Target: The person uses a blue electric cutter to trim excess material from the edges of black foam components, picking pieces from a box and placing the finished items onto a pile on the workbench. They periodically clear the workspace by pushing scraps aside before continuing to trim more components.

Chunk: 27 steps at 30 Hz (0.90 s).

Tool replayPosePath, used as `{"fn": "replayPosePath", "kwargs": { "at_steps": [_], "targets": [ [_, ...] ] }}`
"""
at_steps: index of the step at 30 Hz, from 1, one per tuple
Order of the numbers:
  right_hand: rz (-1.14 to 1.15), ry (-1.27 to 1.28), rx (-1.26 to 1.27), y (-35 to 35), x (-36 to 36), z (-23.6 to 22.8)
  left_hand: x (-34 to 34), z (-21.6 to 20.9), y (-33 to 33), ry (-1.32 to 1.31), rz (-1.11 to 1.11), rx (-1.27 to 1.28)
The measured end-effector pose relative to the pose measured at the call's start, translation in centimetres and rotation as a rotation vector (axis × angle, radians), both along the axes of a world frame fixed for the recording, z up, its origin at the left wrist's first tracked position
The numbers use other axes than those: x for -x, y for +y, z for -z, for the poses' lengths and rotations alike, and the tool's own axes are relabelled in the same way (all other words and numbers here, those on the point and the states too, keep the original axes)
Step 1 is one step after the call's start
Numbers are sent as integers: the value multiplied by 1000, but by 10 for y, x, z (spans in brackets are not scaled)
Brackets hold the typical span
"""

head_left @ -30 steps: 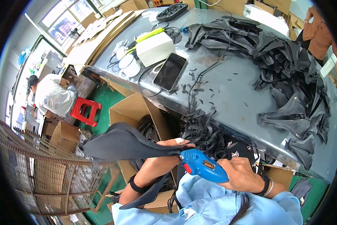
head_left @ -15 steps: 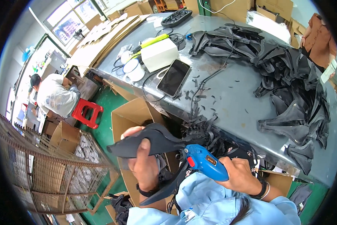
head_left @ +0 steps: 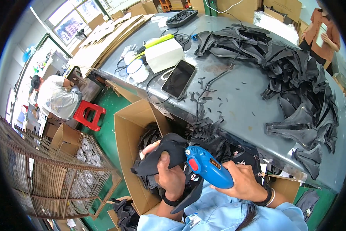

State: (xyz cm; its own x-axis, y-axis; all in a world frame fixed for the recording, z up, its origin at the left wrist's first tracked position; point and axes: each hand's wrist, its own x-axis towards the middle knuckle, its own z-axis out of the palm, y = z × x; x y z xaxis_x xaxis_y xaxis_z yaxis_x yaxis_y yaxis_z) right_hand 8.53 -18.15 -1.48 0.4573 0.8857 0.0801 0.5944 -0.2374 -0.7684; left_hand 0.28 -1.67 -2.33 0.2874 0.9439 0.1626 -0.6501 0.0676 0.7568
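Observation:
My left hand [head_left: 170,178] is closed on a curved black foam-like piece [head_left: 173,149], its thumb lying across the front. In my right hand [head_left: 243,181] are blue cordless electric scissors [head_left: 211,166] with a red button, the fingers wrapped round the handle. The tool's front end meets the right edge of the black piece; its blades are hidden. A long black strip [head_left: 188,198] hangs below, between my arms. Beneath my left hand stands a cardboard box [head_left: 127,144] with black pieces inside. Black offcuts [head_left: 205,133] pile up at the table's near edge.
On the grey table [head_left: 234,104] lie a heap of black shaped pieces [head_left: 292,73], a phone [head_left: 178,79], a white mug [head_left: 137,71] and a cable. A wire cage [head_left: 57,173] stands left. One person sits by a red stool [head_left: 89,114]; another stands far right.
My left hand has moved right and down, turning the black piece and bringing it closer to the scissors. More of the box's contents shows. The person at far right has shifted.

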Motion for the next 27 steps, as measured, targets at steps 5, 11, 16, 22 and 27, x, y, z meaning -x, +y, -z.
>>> {"fn": "replayPosePath", "kwargs": {
  "at_steps": [5, 11, 16, 22, 27],
  "targets": [
    [12, 4, -23, 2, 0, 0, -6, -6, -6, 4, 12, -54],
    [20, -103, -18, 0, -2, 4, -3, -15, -3, 119, 78, -46],
    [14, -125, -73, -2, -2, 5, 7, -21, 3, 273, 190, -53],
    [-28, -122, -97, -3, -2, 3, 19, -25, 23, 589, 386, -251],
    [-52, -124, -117, -5, -5, 1, 17, -25, 28, 642, 682, -272]
  ]
}}
